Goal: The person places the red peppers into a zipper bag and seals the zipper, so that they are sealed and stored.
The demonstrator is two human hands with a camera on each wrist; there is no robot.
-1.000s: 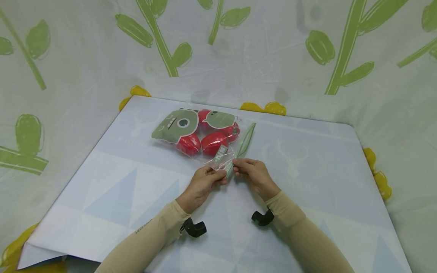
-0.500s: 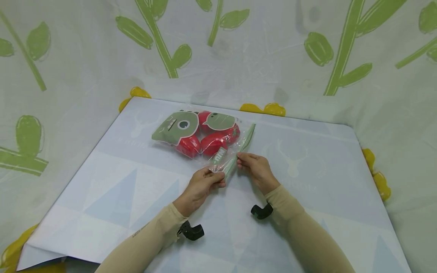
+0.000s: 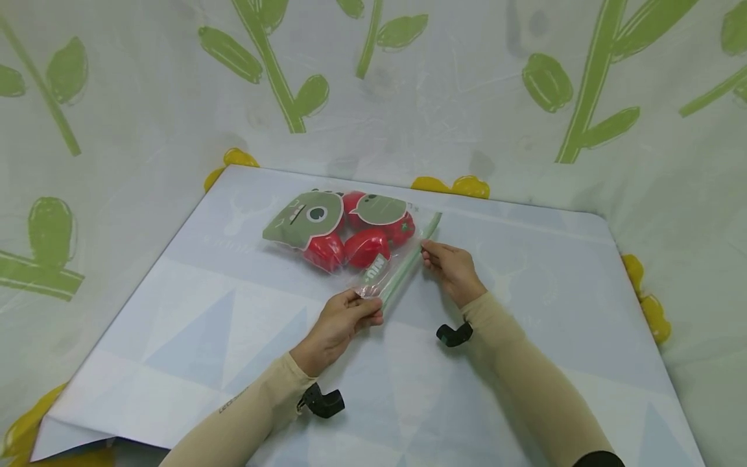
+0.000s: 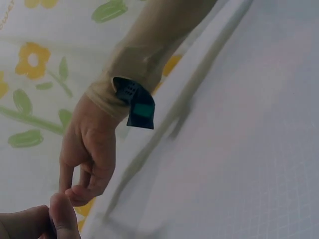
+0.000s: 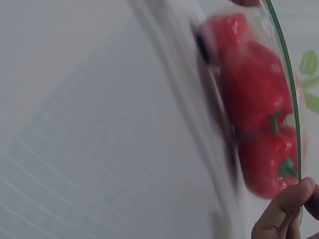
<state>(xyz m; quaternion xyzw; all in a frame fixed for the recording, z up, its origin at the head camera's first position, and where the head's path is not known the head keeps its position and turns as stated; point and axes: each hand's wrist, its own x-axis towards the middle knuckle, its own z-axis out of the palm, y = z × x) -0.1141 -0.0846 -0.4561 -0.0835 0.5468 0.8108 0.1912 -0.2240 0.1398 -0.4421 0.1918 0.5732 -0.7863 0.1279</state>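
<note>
A clear zip bag (image 3: 403, 263) with green cartoon prints lies on the table, its green-edged mouth facing right. Inside are several red bell peppers (image 3: 366, 248), their green stems showing in the right wrist view (image 5: 256, 84). My left hand (image 3: 338, 324) pinches the near corner of the bag's mouth between thumb and fingers. Farther up the same green strip (image 3: 401, 277), my right hand (image 3: 452, 269) pinches the edge with thumb and forefinger. In the left wrist view the right hand (image 4: 92, 154) shows beyond the left thumb (image 4: 62, 216); the bag is out of sight there.
The table (image 3: 525, 363) has a pale blue and white patterned cover. A hanging curtain (image 3: 467, 97) with green plant prints surrounds its back and sides. Black wrist cameras (image 3: 323, 401) jut inward from both sleeves.
My right hand has slid up and away along the green strip, toward the bag's far corner. The mouth, gaping earlier, now lies flatter. The left hand keeps its pinch, having drawn slightly nearer.
</note>
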